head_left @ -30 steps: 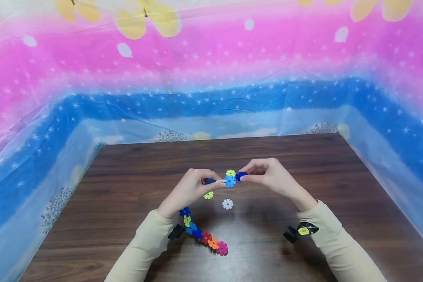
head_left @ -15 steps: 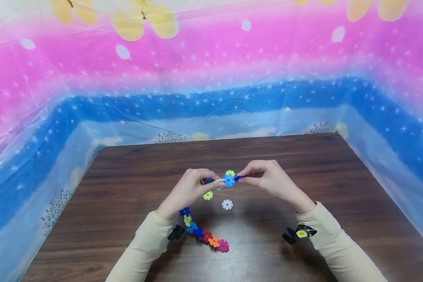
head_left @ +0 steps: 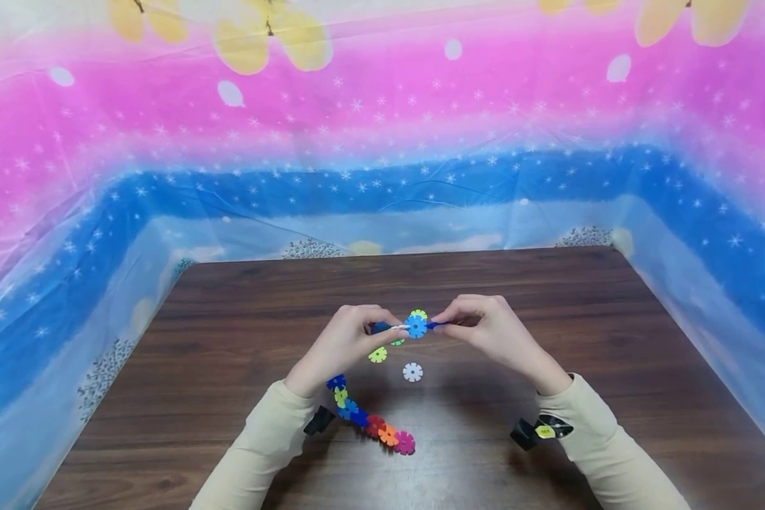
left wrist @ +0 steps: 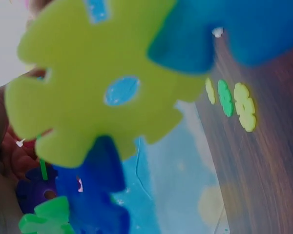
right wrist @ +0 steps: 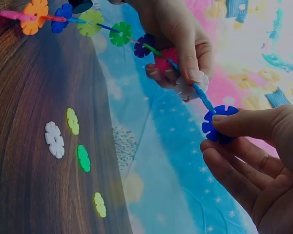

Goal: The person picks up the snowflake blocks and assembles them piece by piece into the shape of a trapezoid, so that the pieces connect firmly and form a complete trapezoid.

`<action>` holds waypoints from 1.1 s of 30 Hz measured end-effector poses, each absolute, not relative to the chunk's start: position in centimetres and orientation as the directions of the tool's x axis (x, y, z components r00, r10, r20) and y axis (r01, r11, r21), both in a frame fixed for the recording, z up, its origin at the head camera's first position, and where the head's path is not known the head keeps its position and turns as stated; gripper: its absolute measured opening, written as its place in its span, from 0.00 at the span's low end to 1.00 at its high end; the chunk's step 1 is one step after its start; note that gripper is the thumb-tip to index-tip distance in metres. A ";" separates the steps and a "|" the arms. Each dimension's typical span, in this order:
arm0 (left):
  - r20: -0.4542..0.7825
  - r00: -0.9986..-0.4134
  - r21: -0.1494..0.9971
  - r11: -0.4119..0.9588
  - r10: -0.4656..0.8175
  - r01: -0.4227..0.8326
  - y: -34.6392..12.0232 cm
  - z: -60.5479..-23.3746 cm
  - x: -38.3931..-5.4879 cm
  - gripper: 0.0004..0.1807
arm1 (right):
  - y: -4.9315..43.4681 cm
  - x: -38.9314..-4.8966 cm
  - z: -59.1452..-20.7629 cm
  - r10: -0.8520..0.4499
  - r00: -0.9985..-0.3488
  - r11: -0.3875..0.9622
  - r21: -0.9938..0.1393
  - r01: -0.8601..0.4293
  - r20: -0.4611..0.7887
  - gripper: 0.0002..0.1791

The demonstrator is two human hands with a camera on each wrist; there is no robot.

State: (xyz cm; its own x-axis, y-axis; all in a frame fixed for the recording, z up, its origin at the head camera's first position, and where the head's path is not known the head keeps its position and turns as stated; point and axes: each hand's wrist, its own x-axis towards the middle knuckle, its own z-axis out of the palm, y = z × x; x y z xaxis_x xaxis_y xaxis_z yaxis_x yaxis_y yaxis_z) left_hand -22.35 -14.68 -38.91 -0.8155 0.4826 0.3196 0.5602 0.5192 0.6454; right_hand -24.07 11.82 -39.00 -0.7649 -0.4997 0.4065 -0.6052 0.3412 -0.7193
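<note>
A chain of slotted, flower-shaped plastic discs (head_left: 375, 426) hangs from my left hand (head_left: 341, 343). In the right wrist view, that hand's thumb and fingers pinch a white disc (right wrist: 185, 88) near the chain's upper end. A light blue disc (head_left: 416, 327) joins onto the white one, standing crosswise between my hands. My right hand (head_left: 500, 340) pinches a dark blue disc (right wrist: 220, 127), which meets the far edge of the light blue one. Whether their slots are fully pushed together, I cannot tell. Close up in the left wrist view is the chain's yellow-green disc (left wrist: 78, 92).
Several loose discs lie on the brown wooden table (head_left: 229, 397): a white one (head_left: 412, 372), a yellow-green one (head_left: 377, 354), a green one (right wrist: 83, 158) and another yellow-green one (head_left: 418, 313). A patterned cloth (head_left: 382, 184) surrounds the table's back and sides.
The dark blue disc in my right hand has turned from showing its face to nearly edge-on. The hanging chain has swung slightly. My left hand stays nearly still.
</note>
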 end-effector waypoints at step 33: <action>0.379 -0.807 0.644 0.498 0.452 0.581 -14.2 -39.3 -22.4 0.08 | 11.0 -24.4 -39.5 -0.500 -0.728 0.352 -0.658 -0.666 0.469 0.10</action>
State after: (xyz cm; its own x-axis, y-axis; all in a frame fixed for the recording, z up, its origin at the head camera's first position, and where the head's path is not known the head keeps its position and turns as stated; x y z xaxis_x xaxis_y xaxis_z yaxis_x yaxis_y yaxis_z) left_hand -22.39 -14.15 -39.33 -0.8073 0.4524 0.3789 0.5810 0.4975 0.6441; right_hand -24.37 10.97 -39.54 -0.7280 -0.5004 0.4686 -0.6656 0.3523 -0.6579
